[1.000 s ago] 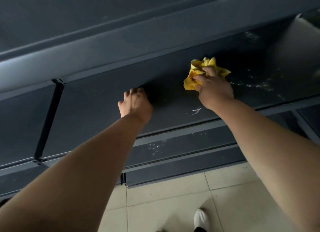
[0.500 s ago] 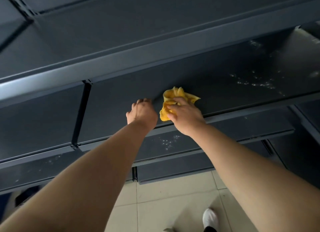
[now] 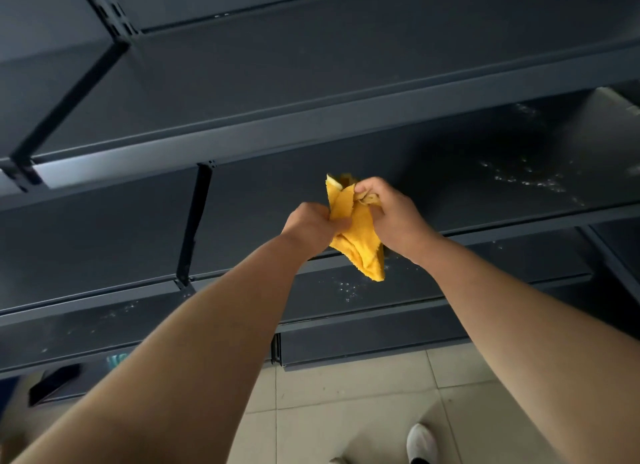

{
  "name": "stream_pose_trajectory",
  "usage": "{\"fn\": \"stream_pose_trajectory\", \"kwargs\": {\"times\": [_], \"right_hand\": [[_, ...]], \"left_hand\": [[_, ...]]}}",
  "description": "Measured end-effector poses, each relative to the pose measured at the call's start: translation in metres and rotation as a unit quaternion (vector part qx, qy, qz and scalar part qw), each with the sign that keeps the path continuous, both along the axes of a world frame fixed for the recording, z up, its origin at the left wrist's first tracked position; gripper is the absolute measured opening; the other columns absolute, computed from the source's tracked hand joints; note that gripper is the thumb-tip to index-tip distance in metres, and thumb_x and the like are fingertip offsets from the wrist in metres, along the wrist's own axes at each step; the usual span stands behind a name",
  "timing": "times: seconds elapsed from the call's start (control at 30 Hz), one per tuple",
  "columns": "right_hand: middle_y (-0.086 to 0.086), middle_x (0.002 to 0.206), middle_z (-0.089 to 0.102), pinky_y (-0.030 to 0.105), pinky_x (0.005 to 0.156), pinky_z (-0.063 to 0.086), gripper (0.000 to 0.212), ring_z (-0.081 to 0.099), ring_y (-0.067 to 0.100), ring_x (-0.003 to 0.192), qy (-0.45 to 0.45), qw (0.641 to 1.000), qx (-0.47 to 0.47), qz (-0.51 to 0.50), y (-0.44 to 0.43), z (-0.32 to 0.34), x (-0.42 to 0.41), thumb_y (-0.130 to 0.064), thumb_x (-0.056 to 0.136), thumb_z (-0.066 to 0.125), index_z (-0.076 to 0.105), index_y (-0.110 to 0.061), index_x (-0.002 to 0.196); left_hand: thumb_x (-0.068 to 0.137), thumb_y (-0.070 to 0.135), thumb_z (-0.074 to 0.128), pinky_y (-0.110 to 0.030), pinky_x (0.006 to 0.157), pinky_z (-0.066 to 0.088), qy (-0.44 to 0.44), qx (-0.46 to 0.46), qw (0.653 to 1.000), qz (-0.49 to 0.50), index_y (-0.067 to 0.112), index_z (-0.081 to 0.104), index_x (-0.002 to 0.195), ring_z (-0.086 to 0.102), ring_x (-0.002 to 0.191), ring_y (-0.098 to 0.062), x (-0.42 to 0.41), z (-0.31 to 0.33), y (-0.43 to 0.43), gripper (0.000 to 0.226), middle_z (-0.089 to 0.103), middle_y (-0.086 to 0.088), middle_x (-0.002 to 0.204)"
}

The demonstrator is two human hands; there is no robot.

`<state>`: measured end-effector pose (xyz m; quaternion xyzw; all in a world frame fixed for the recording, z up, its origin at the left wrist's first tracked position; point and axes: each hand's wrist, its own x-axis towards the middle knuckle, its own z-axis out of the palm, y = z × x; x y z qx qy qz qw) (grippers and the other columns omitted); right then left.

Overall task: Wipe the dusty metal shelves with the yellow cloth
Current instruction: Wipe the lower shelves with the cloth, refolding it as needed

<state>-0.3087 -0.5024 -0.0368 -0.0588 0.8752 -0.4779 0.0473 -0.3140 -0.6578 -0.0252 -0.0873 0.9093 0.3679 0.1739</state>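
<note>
Head view. We grip the yellow cloth (image 3: pixel 356 235), hanging downward, with left hand (image 3: pixel 310 226) and right hand (image 3: pixel 394 217) both curled round it before the shelf (image 3: pixel 263 193); dust specks (image 3: pixel 526 181) lie beyond the right.

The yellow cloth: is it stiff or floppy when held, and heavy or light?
Probably floppy: the yellow cloth folds and hangs in a point below the left hand and right hand that grip it. Likely light, since pinched fingers carry it. Its rough-looking weave seems unlikely to slip.
</note>
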Motion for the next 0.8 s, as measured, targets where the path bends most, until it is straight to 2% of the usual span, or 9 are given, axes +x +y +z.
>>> {"fn": "stream_pose_trajectory", "kwargs": {"times": [0.17,0.3,0.4,0.5,0.6,0.67,0.73,0.77,0.8], "right_hand": [[0.003,0.104,0.061,0.042,0.076,0.056,0.024,0.061,0.023,0.092,0.053,0.996,0.076,-0.017,-0.004,0.005,-0.006,0.003,0.094,0.044,0.050,-0.020,0.098],[-0.006,0.098,0.063,0.034,0.067,0.050,0.027,0.060,0.020,0.086,0.088,0.983,0.141,-0.083,0.005,0.009,-0.014,0.000,0.092,0.044,0.051,-0.026,0.088],[-0.007,0.108,0.069,0.040,0.077,0.054,0.033,0.064,0.021,0.096,0.072,0.985,0.137,-0.076,0.010,0.009,-0.016,-0.004,0.092,0.048,0.047,-0.034,0.077],[-0.004,0.105,0.069,0.041,0.076,0.054,0.022,0.064,0.021,0.093,0.103,0.984,0.125,-0.072,-0.001,0.013,-0.021,-0.007,0.093,0.049,0.054,-0.027,0.085],[-0.004,0.099,0.068,0.042,0.080,0.054,0.018,0.064,0.019,0.093,0.123,0.989,0.044,-0.065,0.001,0.016,-0.027,-0.010,0.093,0.055,0.057,-0.027,0.086],[-0.005,0.100,0.069,0.040,0.082,0.054,0.021,0.065,0.018,0.094,0.079,0.992,0.077,-0.054,0.012,0.010,-0.026,-0.011,0.092,0.058,0.057,-0.029,0.082],[-0.005,0.101,0.069,0.037,0.080,0.054,0.030,0.064,0.017,0.093,0.005,0.986,0.160,-0.039,0.019,0.002,-0.020,-0.006,0.090,0.057,0.057,-0.032,0.075],[-0.006,0.103,0.069,0.036,0.079,0.053,0.035,0.063,0.016,0.093,-0.025,0.981,0.188,-0.034,0.020,-0.003,-0.016,-0.001,0.088,0.055,0.057,-0.032,0.073],[-0.005,0.106,0.068,0.035,0.079,0.053,0.038,0.062,0.016,0.096,-0.043,0.978,0.202,-0.034,0.020,-0.007,-0.012,0.003,0.085,0.054,0.058,-0.033,0.074]], "left_hand": [[0.090,0.031,0.063,-0.026,0.056,0.039,0.143,-0.154,0.977,-0.045,0.015,0.066,0.085,0.058,0.074,-0.020,-0.011,0.011,-0.010,0.016,0.062,-0.002,0.076],[0.089,0.027,0.065,-0.025,0.071,0.041,0.118,-0.151,0.971,-0.146,0.021,0.070,0.095,0.060,0.089,-0.018,-0.023,0.026,-0.024,0.010,0.064,0.001,0.088],[0.087,0.016,0.059,-0.025,0.077,0.045,0.162,-0.181,0.965,-0.103,0.023,0.073,0.103,0.063,0.098,-0.023,-0.029,0.026,-0.042,0.022,0.070,-0.002,0.099],[0.082,0.003,0.053,-0.034,0.078,0.048,0.345,-0.248,0.903,-0.063,0.020,0.071,0.106,0.061,0.099,-0.035,-0.031,0.025,-0.038,0.035,0.070,-0.011,0.102],[0.074,0.005,0.056,-0.039,0.072,0.052,0.486,-0.225,0.842,-0.067,0.018,0.073,0.099,0.063,0.086,-0.039,-0.029,0.023,-0.039,0.034,0.070,-0.013,0.092],[0.082,0.016,0.058,-0.037,0.080,0.052,0.379,-0.220,0.884,-0.161,0.027,0.071,0.106,0.062,0.096,-0.034,-0.020,0.018,-0.042,0.030,0.068,-0.005,0.104],[0.089,0.042,0.059,-0.034,0.091,0.047,0.116,-0.238,0.922,-0.281,0.038,0.068,0.110,0.059,0.106,-0.018,-0.011,0.009,-0.041,0.023,0.065,0.010,0.111],[0.087,0.053,0.059,-0.032,0.092,0.046,0.035,-0.217,0.930,-0.294,0.040,0.069,0.106,0.057,0.106,-0.012,-0.005,0.003,-0.040,0.025,0.064,0.015,0.109],[0.087,0.058,0.058,-0.031,0.089,0.046,0.025,-0.185,0.944,-0.274,0.039,0.071,0.100,0.057,0.103,-0.010,0.001,-0.004,-0.038,0.027,0.065,0.016,0.105]]}}
